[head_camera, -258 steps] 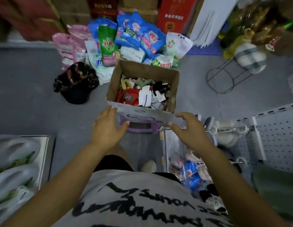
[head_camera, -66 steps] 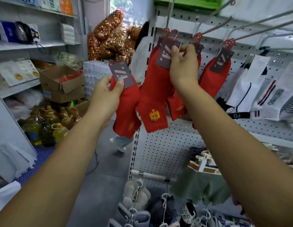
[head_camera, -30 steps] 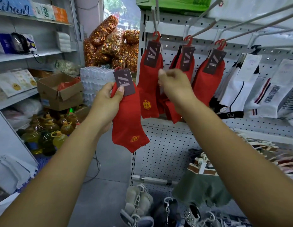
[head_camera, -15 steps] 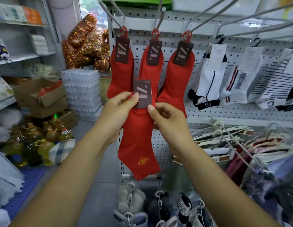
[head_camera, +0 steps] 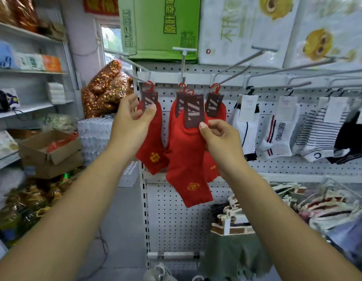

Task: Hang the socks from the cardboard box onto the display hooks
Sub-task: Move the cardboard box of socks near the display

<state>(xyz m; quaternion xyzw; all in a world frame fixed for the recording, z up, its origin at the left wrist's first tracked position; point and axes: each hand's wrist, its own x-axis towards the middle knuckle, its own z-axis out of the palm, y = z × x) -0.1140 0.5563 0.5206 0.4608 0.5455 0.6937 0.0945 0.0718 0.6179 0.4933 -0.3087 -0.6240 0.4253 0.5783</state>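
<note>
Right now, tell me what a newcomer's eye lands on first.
Three red socks hang from hooks on the central pegboard. The right hand pinches a fourth sock by its dark label before them; the left hand holds the leftmost sock. A bright green carton sits above.

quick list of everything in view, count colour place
hung socks: 3, red, on hooks
held sock: 1, red, in front of middle hung one
striped socks: several, white, hooks at right
pegboard: 1, white, centre
green box: 1, green, above pegboard
cardboard boxes: 2, brown, left
gold bags: several, gold, left of pegboard
left hand: 1, pinches leftmost hung sock
right hand: 1, pinches held sock's tag
</note>
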